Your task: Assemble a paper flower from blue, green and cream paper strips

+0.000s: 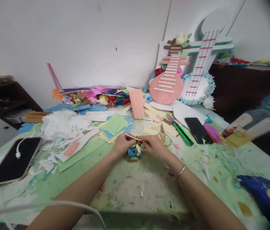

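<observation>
My left hand (122, 145) and my right hand (154, 145) meet at the middle of the table, fingers closed. A thin tan stick (130, 136) runs across the top of both hands, with the left fingers pinching it. The right fingertips press at its right end, over a small dark spot. Just below the fingertips is a blue paper flower (132, 152) with green and cream leaf-like pieces. Whether it hangs from the hands or rests on the table I cannot tell. Gold-handled scissors (164, 135) lie right beside my right hand.
Green paper sheets (114, 124) lie beyond my hands. A green utility knife (183, 133) and a black phone (198, 130) are at the right, another phone (15, 159) at the left. White string (63, 123) is heaped nearby. A pink paper lute (167, 84) leans on the wall. A bottle (257, 121) stands right.
</observation>
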Demonstrator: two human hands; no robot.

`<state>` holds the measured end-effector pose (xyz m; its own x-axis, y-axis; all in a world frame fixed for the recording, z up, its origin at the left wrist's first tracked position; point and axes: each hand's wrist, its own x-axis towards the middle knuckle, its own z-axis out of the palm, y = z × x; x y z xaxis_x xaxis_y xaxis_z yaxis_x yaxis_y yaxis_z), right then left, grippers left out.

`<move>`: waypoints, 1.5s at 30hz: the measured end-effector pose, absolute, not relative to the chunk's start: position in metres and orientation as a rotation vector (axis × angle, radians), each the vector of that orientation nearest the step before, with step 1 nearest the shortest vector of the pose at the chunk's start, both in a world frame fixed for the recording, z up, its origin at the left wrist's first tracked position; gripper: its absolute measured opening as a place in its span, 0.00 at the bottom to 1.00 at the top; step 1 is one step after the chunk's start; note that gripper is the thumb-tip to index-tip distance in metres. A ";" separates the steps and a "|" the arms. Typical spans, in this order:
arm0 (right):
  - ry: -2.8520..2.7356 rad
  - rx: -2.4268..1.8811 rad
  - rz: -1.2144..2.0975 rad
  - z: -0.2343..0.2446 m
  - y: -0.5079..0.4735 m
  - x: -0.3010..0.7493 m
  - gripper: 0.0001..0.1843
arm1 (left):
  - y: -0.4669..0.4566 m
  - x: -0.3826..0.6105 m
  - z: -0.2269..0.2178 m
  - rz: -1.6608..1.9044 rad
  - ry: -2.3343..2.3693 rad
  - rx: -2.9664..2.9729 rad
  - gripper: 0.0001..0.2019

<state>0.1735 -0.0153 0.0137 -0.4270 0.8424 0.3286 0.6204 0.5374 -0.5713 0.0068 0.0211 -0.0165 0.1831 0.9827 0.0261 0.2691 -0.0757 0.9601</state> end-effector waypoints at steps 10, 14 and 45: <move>-2.350 -1.128 0.347 0.011 -0.014 0.176 0.17 | 0.017 0.007 -0.004 0.885 1.081 1.246 0.12; -2.398 -1.128 0.247 0.005 -0.013 0.179 0.19 | 0.015 0.004 -0.001 0.813 0.958 1.121 0.09; -1.951 -1.260 0.718 0.007 -0.013 0.173 0.16 | 0.012 0.000 0.010 1.005 1.031 1.306 0.15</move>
<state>0.1729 -0.0125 0.0073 -0.2854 0.9240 0.2544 0.5388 0.3742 -0.7547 0.0001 0.0118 0.0104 0.2516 0.9676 -0.0201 0.0043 0.0197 0.9998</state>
